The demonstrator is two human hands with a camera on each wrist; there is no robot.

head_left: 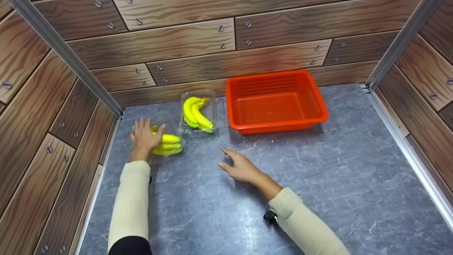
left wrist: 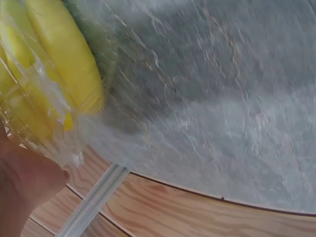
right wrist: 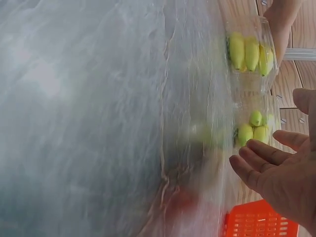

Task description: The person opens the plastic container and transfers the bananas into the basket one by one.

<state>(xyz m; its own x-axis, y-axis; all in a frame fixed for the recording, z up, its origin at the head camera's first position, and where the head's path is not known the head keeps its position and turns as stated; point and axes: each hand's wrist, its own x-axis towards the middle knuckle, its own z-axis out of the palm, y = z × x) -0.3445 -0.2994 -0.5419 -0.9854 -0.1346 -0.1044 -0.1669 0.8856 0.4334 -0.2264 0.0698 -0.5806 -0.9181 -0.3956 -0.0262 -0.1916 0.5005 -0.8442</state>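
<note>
Left hand (head_left: 144, 138) spread on nearer banana pack (head_left: 167, 146), near left wall (head_left: 53, 117); can't tell whether gripping. Right hand (head_left: 244, 169) empty, loose-fingered, tabletop (head_left: 318, 184) between it and red basket (head_left: 279, 125). Left-wrist view shows ridged plastic (left wrist: 19, 131), indistinct from head.

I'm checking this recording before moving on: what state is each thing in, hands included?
Left hand: on the left banana pack; grip unclear.
Right hand: open, holding nothing.
Left banana pack: partly covered by the left hand; lifted or resting, cannot tell.
Right banana pack: on the table, untouched.
Red basket: upright, nothing inside.
</note>
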